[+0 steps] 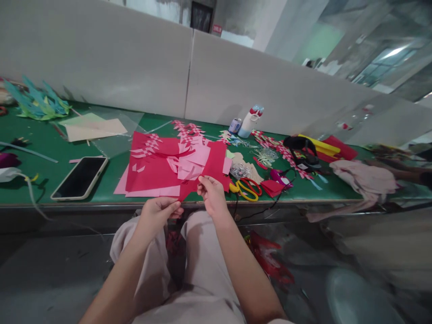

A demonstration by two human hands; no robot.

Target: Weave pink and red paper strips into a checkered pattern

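Both my hands hold one red paper sheet [213, 165] just in front of the green table's edge. My left hand [158, 212] pinches its lower corner near my lap. My right hand [212, 194] grips the sheet a little higher, fingers closed on its edge. Behind the sheet lies a pile of red and pink papers [158, 171], some cut into woven strips. Yellow and red scissors [248, 188] lie on the table just right of my right hand.
A phone [80, 177] lies face up at the left. A glue bottle [249, 121] stands near the back wall. Blue-green paper shapes [37, 104] sit far left, black headphones [302, 150] and pink cloth [364, 177] at the right. Red scraps [270, 261] lie on the floor.
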